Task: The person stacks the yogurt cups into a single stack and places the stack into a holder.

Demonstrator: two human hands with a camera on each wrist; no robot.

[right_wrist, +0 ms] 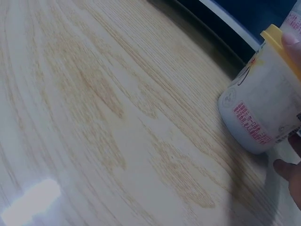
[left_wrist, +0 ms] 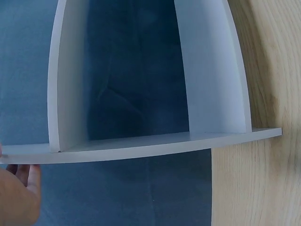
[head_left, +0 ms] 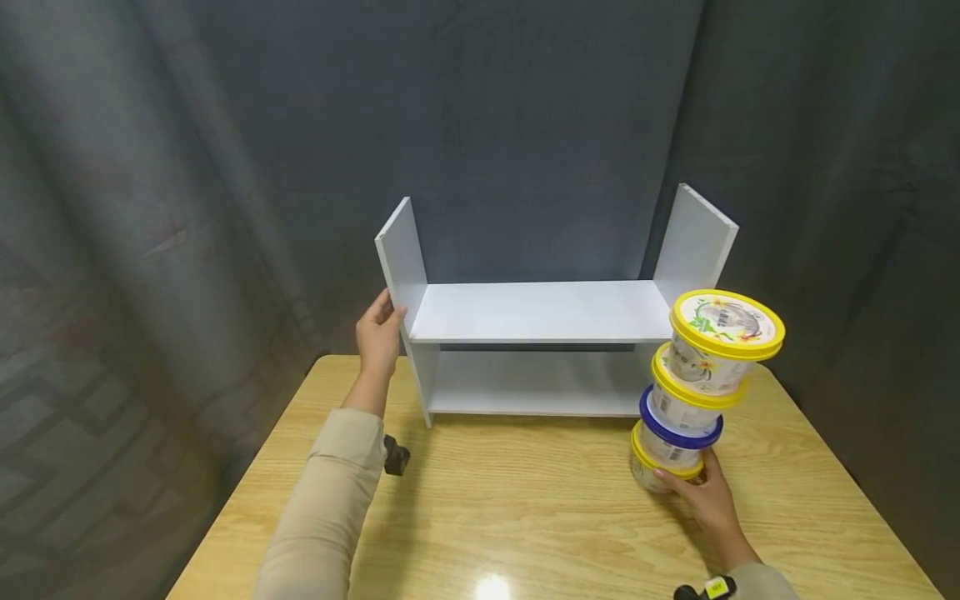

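A white two-level shelf with upright side panels stands on the table. My left hand grips its left side panel, thumb at the front edge and fingers along the outer face. Before the shelf's right end rises a leaning stack of several round tubs, topped by a yellow-lidded tub. A blue-lidded tub sits lower in it. My right hand holds the bottom tub, yellow-lidded, with the thumb on its lid rim. In the right wrist view its base is at the tabletop.
The wooden table reaches out in front of the shelf. Dark grey curtains hang behind and along both sides. A small black device shows beside the left wrist, and a black strap with a yellow label at the right wrist.
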